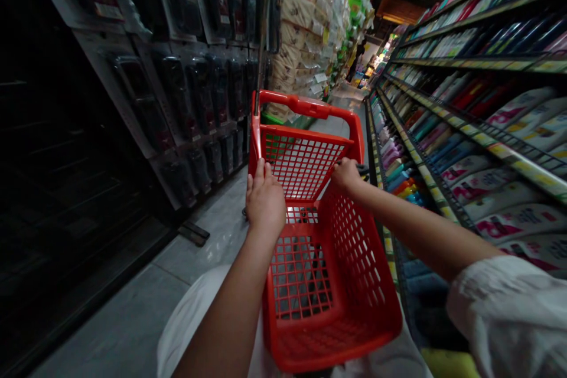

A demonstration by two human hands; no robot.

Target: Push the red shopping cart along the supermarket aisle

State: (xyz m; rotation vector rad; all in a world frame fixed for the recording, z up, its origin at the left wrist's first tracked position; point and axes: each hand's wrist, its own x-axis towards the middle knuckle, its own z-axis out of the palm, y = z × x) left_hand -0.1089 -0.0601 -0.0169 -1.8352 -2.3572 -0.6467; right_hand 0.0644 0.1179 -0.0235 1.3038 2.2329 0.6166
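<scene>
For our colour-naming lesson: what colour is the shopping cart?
The shopping cart is red, as seen in the head view.

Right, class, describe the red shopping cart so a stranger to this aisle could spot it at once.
Stand in the aisle between the hanging dark packs and the bottle-lined shelves. Look low in the middle for the red shopping cart, with its raised bar at the far end. Unlike those neighbours, it is one open-topped red container with grid holes.

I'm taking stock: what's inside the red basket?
Inside the red basket, its grid floor and slotted right wall show. The left hand and forearm cover part of its left side; anything there is hidden.
</scene>
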